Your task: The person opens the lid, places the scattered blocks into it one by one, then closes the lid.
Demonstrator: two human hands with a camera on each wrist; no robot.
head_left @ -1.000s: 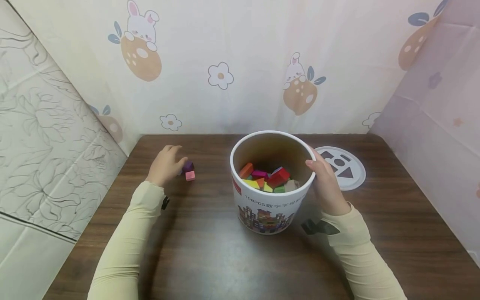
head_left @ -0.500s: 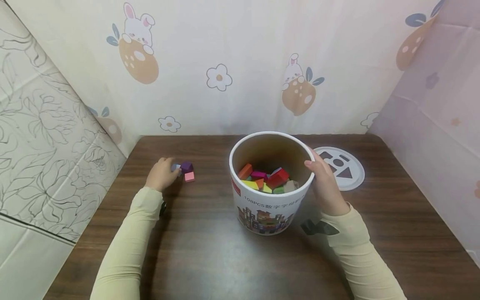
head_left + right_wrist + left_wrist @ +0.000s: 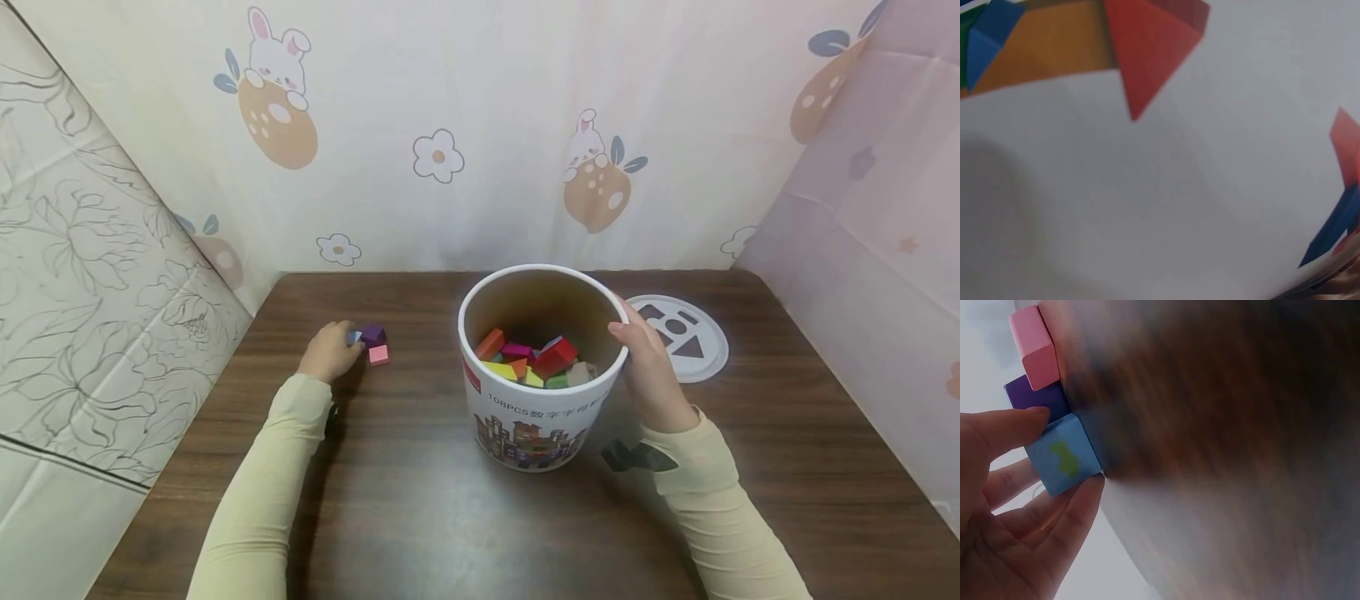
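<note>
My left hand [image 3: 330, 352] is at the left of the table and pinches a light blue block [image 3: 1063, 453] between thumb and fingertips. A green mark shows on that block's face in the left wrist view. Right beside it stands a purple block [image 3: 1047, 400], close to the thumb tip, and then a pink block [image 3: 1035, 347]. My right hand [image 3: 654, 371] grips the rim of a white printed bucket [image 3: 528, 408] on its right side, thumb over the edge. Inside the bucket lie several coloured blocks, a red block [image 3: 555, 358] among them. The right wrist view shows only the bucket's printed wall up close.
A white round lid [image 3: 708, 358] with shaped cutouts lies on the brown wooden table [image 3: 420, 517], behind and right of the bucket. A patterned curtain [image 3: 487, 200] hangs along the table's back edge.
My left hand has come down from above the small blocks and its fingers have closed around the light blue one. The right hand and the bucket stay in place.
</note>
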